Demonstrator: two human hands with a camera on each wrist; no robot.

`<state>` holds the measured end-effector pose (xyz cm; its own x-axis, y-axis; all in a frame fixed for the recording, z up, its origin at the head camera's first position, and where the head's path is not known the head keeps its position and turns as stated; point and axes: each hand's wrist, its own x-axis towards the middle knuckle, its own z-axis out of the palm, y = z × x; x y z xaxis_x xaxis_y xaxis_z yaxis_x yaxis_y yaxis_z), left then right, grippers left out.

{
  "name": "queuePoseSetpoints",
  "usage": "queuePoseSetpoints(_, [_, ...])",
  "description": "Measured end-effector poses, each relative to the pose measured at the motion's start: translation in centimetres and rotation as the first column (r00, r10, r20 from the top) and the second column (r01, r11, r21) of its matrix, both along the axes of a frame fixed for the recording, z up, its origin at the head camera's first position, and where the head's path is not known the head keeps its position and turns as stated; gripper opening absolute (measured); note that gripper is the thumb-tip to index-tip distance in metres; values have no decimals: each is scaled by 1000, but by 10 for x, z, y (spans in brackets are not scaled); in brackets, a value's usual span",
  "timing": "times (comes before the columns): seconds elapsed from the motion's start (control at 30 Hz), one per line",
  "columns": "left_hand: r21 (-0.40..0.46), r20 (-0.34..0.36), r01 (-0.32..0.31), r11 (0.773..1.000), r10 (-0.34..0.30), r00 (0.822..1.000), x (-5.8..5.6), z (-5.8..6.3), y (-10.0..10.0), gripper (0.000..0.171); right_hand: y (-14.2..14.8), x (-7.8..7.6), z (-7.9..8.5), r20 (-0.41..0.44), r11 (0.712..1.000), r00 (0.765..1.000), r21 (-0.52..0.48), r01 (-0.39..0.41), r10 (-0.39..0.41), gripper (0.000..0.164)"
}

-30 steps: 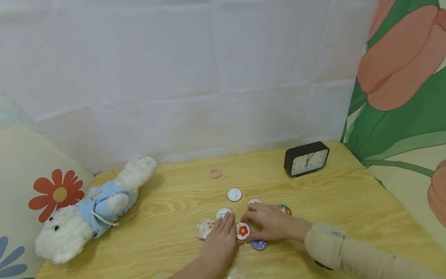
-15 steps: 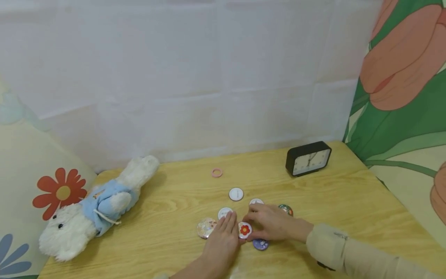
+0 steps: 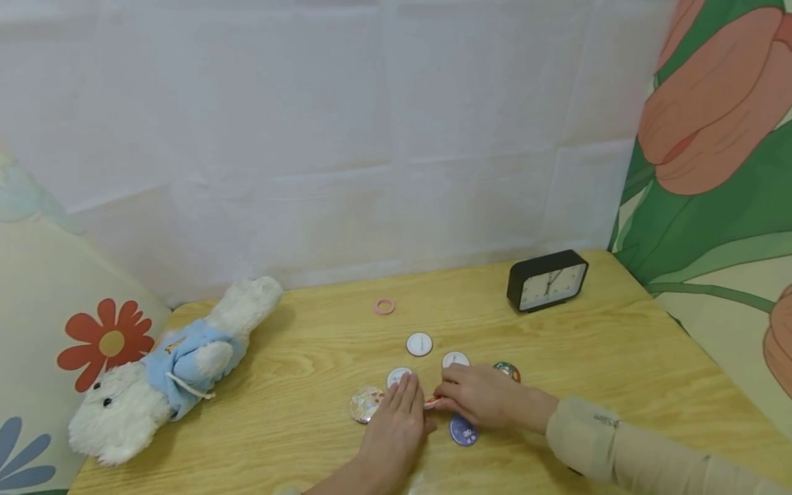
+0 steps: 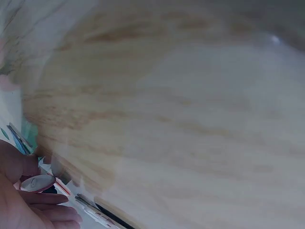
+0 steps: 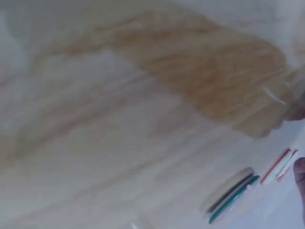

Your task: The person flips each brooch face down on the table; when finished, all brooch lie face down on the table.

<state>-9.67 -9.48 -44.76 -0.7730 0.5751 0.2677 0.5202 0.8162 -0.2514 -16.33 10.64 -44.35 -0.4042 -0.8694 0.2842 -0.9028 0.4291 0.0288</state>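
Observation:
My right hand (image 3: 489, 395) pinches a pin badge (image 3: 431, 402) with a red flower, now tilted nearly edge-on to the head camera. Beside it, my left hand (image 3: 394, 430) lies with straight fingers over the table, close to the tilted badge. A white-backed badge (image 3: 398, 377) peeks out past the left fingertips, and a patterned badge (image 3: 365, 404) lies left of that hand. Under the right hand's near side is a purple badge (image 3: 464, 432). In the left wrist view, a pale-backed badge (image 4: 38, 182) shows between thumb and fingers; whether they touch it I cannot tell.
Farther back lie two white-backed badges (image 3: 419, 344), a green patterned badge (image 3: 509, 371) and a pink ring (image 3: 384, 306). A black clock (image 3: 547, 282) stands at the back right of the wooden table (image 3: 297, 440). At left lies a white plush toy (image 3: 192, 364) in blue clothing.
The flower badge has tipped from facing up to nearly edge-on in my right hand, whose thumb has shifted away from the near side. My left hand has hardly moved.

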Motion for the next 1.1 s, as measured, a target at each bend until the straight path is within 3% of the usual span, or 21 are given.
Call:
queuePoseSetpoints(0.2, [16, -49, -9, 1000, 9, 999, -2, -2, 1, 63, 0, 1, -4, 15, 995, 1000, -92, 24, -22, 23])
queuePoseSetpoints(0.37, [43, -98, 1, 999, 3, 995, -3, -5, 2, 64, -1, 3, -6, 172, 986, 981, -123, 110, -89, 23])
queuePoseSetpoints(0.43, [45, -90, -3, 999, 7, 996, -3, -5, 2, 65, -2, 4, -5, 263, 976, 957, -145, 160, -118, 19])
queuePoseSetpoints(0.53, [42, -59, -16, 999, 18, 998, -4, -4, 2, 65, -4, 3, -3, 417, 955, 897, -176, 238, -147, 14])
queuePoseSetpoints(0.67, [18, -19, -28, 999, 28, 999, -3, -3, 3, 64, -4, 2, 0, 526, 939, 838, -194, 284, -145, 13])
queuePoseSetpoints(0.73, [4, -5, -33, 999, 33, 999, -3, -3, 4, 63, -3, 1, 0, 524, 943, 842, -194, 269, -132, 17])
queuePoseSetpoints(0.9, [-14, 10, -46, 999, 46, 999, -3, -4, 4, 62, 0, 0, 0, 460, 965, 883, -173, 197, -98, 34])
queuePoseSetpoints(1.1, [-33, 40, -46, 998, 48, 998, -4, -5, 4, 60, 3, -1, -1, 380, 979, 919, -121, 162, -105, 42])
